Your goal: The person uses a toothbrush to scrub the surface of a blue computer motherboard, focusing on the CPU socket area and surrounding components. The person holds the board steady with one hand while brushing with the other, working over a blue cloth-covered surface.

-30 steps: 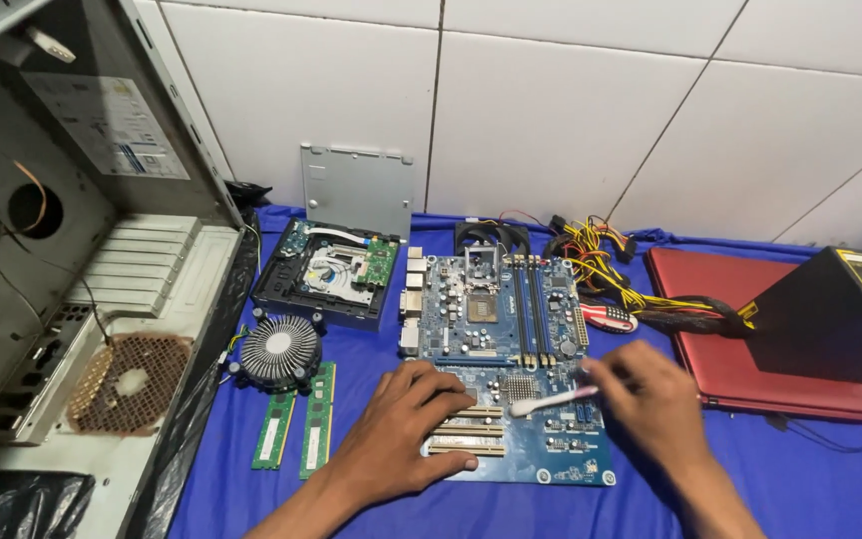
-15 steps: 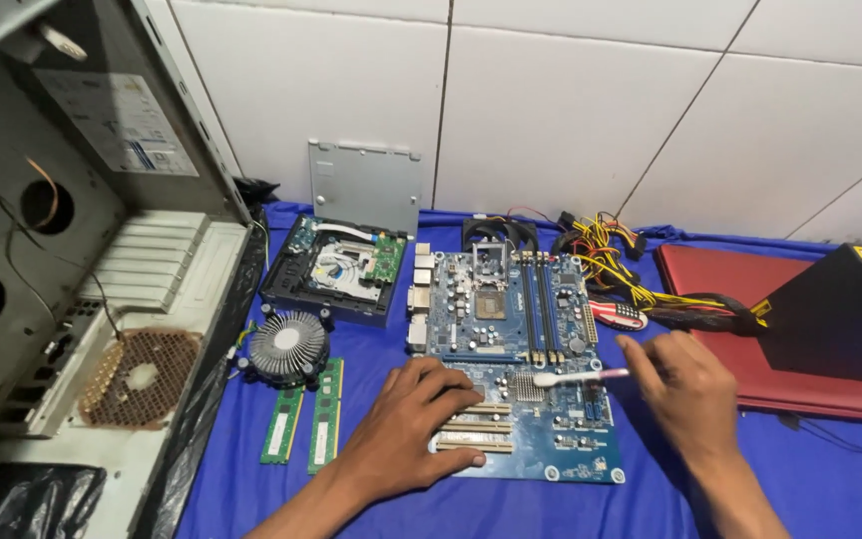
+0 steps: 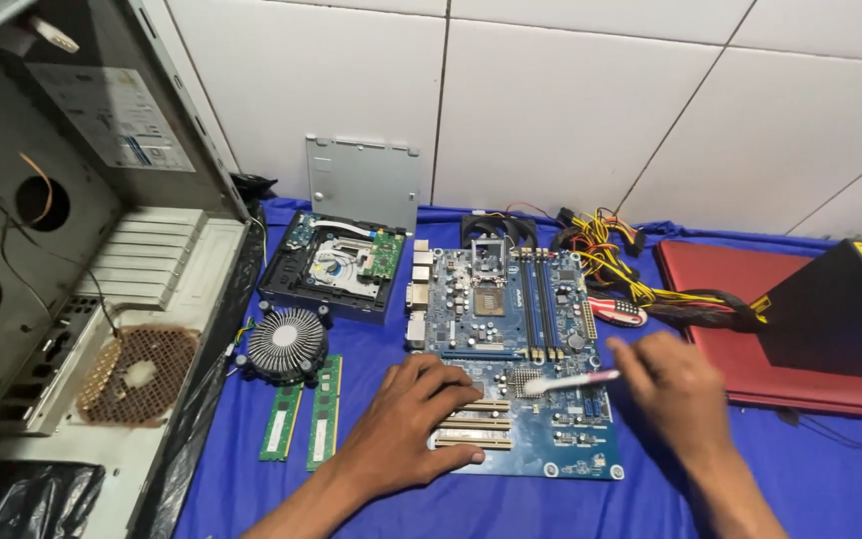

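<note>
Cloth (image 3: 770, 479) in blue covers the whole table, and I read everything against its edges. At the left edge the open computer case (image 3: 72, 299) is the biggest thing, cut off by the frame on top and left; I see a round mesh grille in it and loose wires, the rest of its inside is out of view. At the right edge a black box (image 3: 835, 314) sits on a red laptop (image 3: 710, 299), both cropped. The blue motherboard (image 3: 516, 349) lies in the middle, near the front edge. Behind it a bundle of yellow and black cables (image 3: 616, 250) is partly hidden. An opened optical drive (image 3: 336, 265) lies toward the back left, a grey metal plate (image 3: 363, 180) leaning on the wall behind it. A round cooler fan (image 3: 286, 344) and two green memory sticks (image 3: 301, 419) lie left of the board.

My left hand (image 3: 406, 429) rests flat, fingers spread, on the board's front slots, holding nothing. My right hand (image 3: 675, 384) is blurred; its fingers pinch a white and pink brush (image 3: 571, 381) whose head touches the board's heatsink.
</note>
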